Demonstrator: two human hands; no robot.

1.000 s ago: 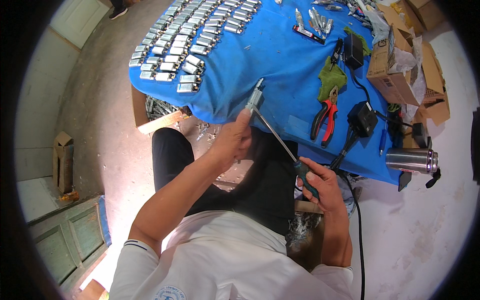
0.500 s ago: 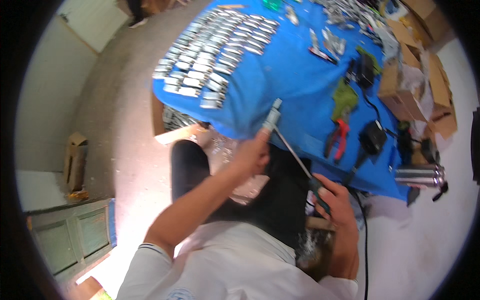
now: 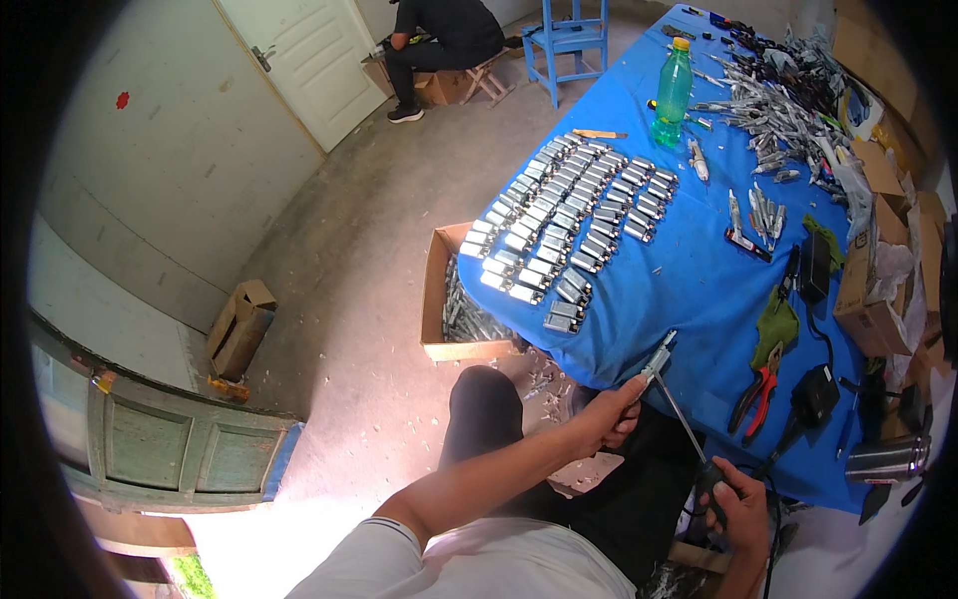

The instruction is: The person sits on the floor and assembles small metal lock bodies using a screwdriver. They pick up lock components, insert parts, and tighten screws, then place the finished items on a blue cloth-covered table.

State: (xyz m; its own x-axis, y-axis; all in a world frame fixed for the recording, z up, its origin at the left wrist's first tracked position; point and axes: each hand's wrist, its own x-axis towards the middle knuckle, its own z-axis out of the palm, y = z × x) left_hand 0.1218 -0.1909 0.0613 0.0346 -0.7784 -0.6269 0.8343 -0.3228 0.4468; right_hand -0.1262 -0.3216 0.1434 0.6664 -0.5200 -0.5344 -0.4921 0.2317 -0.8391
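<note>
A blue table (image 3: pixel 689 290) fills the upper right, bending with the lens, and the seated person's dark-trousered knees sit under its near edge. Rows of small grey metal blocks (image 3: pixel 574 225) cover the table's left half, with a loose heap of similar metal parts (image 3: pixel 773 100) at the far right near a green bottle (image 3: pixel 673 92). On the floor beside the table stands an open cardboard box (image 3: pixel 432 299) of more metal pieces. Red-handled pliers (image 3: pixel 755 384) lie near the table's front edge. The left hand (image 3: pixel 611 414) is closed around the lower end of a small grey metal part (image 3: pixel 658 357), which sticks up from the fist over the table's edge. A thin screwdriver (image 3: pixel 682 426) slants from that part down to the right hand (image 3: pixel 738 509), whose fingers are wrapped tight on its dark handle, so the shaft bridges the two fists.
</note>
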